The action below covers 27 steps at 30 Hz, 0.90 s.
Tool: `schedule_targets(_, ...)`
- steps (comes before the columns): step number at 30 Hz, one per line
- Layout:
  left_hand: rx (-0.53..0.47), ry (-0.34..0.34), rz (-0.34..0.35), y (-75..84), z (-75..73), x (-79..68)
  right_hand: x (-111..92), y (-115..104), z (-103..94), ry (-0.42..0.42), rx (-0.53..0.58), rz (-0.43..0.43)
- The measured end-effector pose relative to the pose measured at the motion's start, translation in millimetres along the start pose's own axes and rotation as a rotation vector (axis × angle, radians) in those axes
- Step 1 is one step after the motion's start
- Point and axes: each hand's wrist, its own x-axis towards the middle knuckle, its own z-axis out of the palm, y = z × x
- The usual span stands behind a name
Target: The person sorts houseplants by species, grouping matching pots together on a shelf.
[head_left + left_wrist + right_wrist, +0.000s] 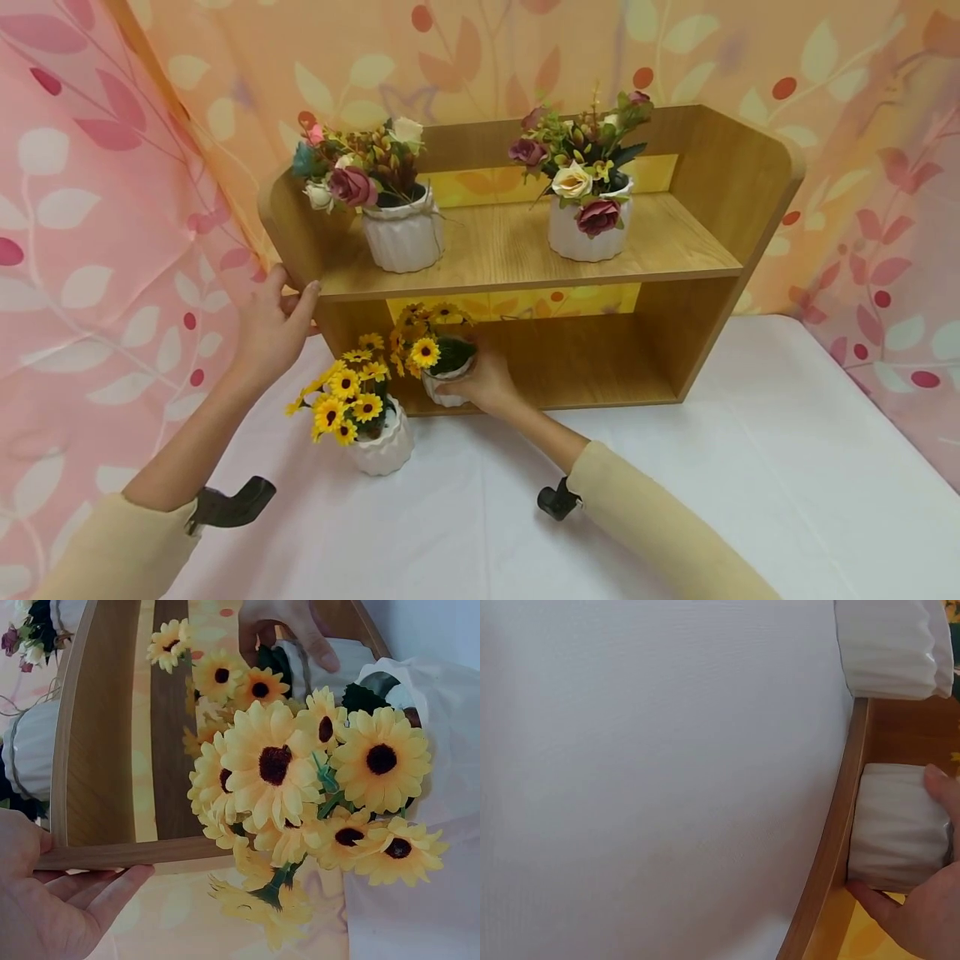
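Right hand [487, 379] is gripping rear pot [442, 390] inside shelf [495, 242], lower left; left hand [270, 333], apart, is holding shelf's left side. Front pot [384, 448] is standing upright on table [480, 500], laterally between hands, nearer the right.

A ribbed white pot [898, 825] of yellow flowers [425, 352] stands upright in the lower left of the wooden shelf [720, 192].

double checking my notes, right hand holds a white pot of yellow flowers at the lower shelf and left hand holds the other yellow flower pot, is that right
Not quite: in the head view, the left hand holds the left side of the wooden shelf unit, not the other pot. The right hand does hold a white pot, as you say.
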Motion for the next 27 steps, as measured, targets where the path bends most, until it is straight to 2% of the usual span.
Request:
schedule_targets(4, 0.003, -0.002, -0.006, 0.5, -0.7, 0.2, -2.5, -4.6, -0.9, -0.054, 0.016, 0.033)
schedule_targets(7, 0.006, -0.002, -0.007, 0.8, -0.7, 0.2, -6.9, -9.9, -1.6, -0.064, -0.011, 0.055)
schedule_targets(11, 0.01, 0.003, -0.005, 1.5, -0.5, 0.0, -16.8, -18.1, -2.0, -0.033, -0.038, 0.063)
schedule_targets(16, 0.01, 0.003, -0.011, 0.9, -0.2, 0.2, -35.7, -28.9, -2.1, 0.021, -0.051, 0.027)
schedule_targets(21, 0.002, 0.004, -0.005, -0.2, 0.0, -0.1, -56.2, -43.6, -3.0, 0.032, -0.024, 0.026)
schedule_targets(27, 0.007, 0.007, -0.004, 1.0, 0.0, -1.7, -74.5, -57.6, 0.9, -0.011, 0.055, 0.053)
